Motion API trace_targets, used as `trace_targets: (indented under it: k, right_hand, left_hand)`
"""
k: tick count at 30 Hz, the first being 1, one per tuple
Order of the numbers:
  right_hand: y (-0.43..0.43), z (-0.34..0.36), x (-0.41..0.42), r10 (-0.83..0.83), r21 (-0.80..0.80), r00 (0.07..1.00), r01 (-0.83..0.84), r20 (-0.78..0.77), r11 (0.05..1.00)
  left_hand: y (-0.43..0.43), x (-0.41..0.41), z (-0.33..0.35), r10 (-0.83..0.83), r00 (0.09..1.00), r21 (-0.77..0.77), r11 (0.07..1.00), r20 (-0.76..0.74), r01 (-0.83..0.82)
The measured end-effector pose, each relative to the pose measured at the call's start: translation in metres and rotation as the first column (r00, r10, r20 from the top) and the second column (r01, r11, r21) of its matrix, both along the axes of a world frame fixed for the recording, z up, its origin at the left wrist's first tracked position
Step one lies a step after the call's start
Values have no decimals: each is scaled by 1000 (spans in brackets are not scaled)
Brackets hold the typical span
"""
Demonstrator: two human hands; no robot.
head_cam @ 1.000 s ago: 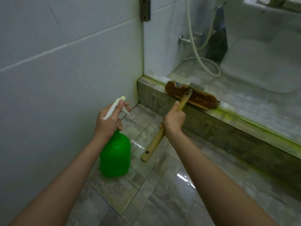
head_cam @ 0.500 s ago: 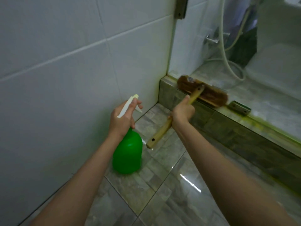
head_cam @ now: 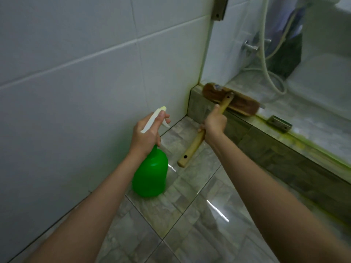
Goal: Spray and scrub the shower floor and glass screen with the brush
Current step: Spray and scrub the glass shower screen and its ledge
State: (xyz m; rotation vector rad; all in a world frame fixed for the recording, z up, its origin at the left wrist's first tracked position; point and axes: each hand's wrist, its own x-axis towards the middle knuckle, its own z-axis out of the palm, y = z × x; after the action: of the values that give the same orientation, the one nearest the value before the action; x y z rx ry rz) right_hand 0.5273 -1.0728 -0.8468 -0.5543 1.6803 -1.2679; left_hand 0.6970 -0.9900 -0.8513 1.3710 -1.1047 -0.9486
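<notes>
On the far-left corner of the shower kerb (head_cam: pixel 245 130), right hand (head_cam: pixel 214 123), fingers wrapped round the handle, is scrubbing with the brush (head_cam: pixel 230 100) at the glass screen (head_cam: pixel 237 54) base, left hand (head_cam: pixel 146 133) is gripping the spray bottle (head_cam: pixel 151 175), and next is probably calling for spray rightward along the green-stained edge (head_cam: pixel 302 142).

Home bathroom: white wall tiles (head_cam: pixel 76 54), grey floor tiles (head_cam: pixel 190 234), shower hose (head_cam: pixel 265 59), glass screen (head_cam: pixel 313 111).
</notes>
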Motion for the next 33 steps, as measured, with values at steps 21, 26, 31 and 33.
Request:
trace_targets:
  k: [21, 26, 31, 33]
  right_hand:
    - [128, 18, -159, 41, 99, 997, -34, -68, 995]
    - [170, 13, -211, -241, 70, 970, 239, 19, 968]
    - [139, 16, -185, -72, 51, 996, 70, 46, 996]
    - [145, 8, -199, -69, 55, 997, 72, -44, 996]
  left_hand:
    - [36, -81, 20, -233, 973, -25, 972, -5, 232]
    - [37, -95, 24, -265, 964, -26, 964, 2, 265]
    - [38, -119, 19, -330, 943, 14, 944, 46, 330]
    - [40, -129, 17, -355, 934, 22, 935, 43, 355]
